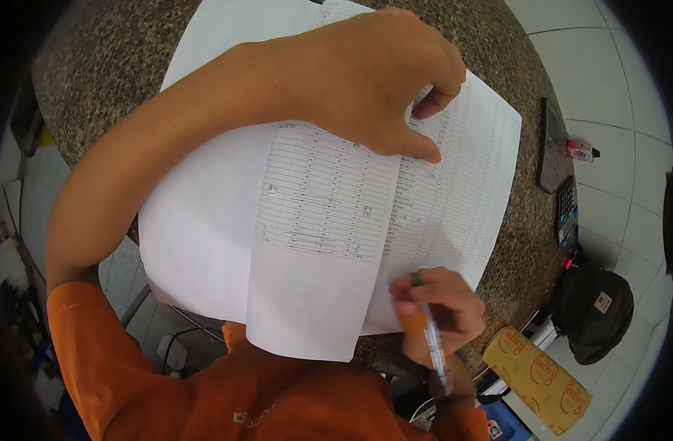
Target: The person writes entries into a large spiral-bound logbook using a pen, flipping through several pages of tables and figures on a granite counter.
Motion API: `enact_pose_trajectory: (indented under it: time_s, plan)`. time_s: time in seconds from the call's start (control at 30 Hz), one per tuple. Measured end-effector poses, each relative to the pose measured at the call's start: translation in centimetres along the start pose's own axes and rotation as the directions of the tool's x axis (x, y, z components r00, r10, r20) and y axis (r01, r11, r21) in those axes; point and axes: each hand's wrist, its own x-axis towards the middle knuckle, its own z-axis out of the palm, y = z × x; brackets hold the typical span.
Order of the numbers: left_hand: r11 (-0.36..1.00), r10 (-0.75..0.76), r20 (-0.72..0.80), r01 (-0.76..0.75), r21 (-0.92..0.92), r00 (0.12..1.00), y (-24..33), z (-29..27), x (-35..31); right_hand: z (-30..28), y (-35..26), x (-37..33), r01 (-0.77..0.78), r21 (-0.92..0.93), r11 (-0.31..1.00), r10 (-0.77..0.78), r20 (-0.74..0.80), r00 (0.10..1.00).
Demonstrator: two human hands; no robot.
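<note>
My left hand (380,84) lies across the upper part of a stack of paper, thumb and fingers apart, the thumb resting on a printed list sheet (454,198). Over that sheet lies a narrow folded sheet (307,301) with ruled rows and handwritten figures; its lower end hangs past the table's near edge. A pen (435,345) with a pale barrel and a bit of green at its upper end is gripped in my right hand (454,316), by the near right corner of the paper. Motion blurs this hand. Blank white paper (197,213) extends on the left.
The speckled stone table (116,81) has a curved edge. Along its right side are a dark phone (549,143), a calculator (566,209) and a small pink-red bottle (580,151). Beyond the near right edge are a dark green cap or bag (597,312) and a yellow patterned package (538,378).
</note>
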Motion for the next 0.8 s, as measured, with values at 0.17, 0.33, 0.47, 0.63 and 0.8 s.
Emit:
enact_pose_trajectory:
  time_s: [0.17, 0.33, 0.47, 0.63, 0.8]
  plan:
    - [0.964, 0.138, -0.46, -0.013, 0.265, 0.877, -0.9, 3.7, -0.2, -0.3, -0.1, -1.0, -0.287, 0.435, 0.854, 0.388, -0.163, 0.907]
    - [0.982, -0.088, -0.313, 0.136, 0.132, 0.946, 0.2, 3.1, -0.5, -0.1, 0.2, -1.1, -0.254, 0.346, 0.904, 0.303, -0.098, 0.948]
    - [0.984, -0.059, -0.36, 0.116, 0.139, 0.931, 0.1, 3.4, -0.5, 0.0, 0.4, -1.1, -0.248, 0.403, 0.881, 0.307, -0.088, 0.948]
    - [0.986, -0.047, -0.355, 0.099, 0.131, 0.934, 0.2, 3.3, -0.5, 0.0, 0.2, -1.0, -0.299, 0.34, 0.892, 0.348, -0.093, 0.933]
    - [0.987, -0.046, -0.348, 0.096, 0.129, 0.936, 0.2, 3.1, -0.4, 0.0, 0.1, -0.9, -0.273, 0.245, 0.93, 0.3, -0.082, 0.95]
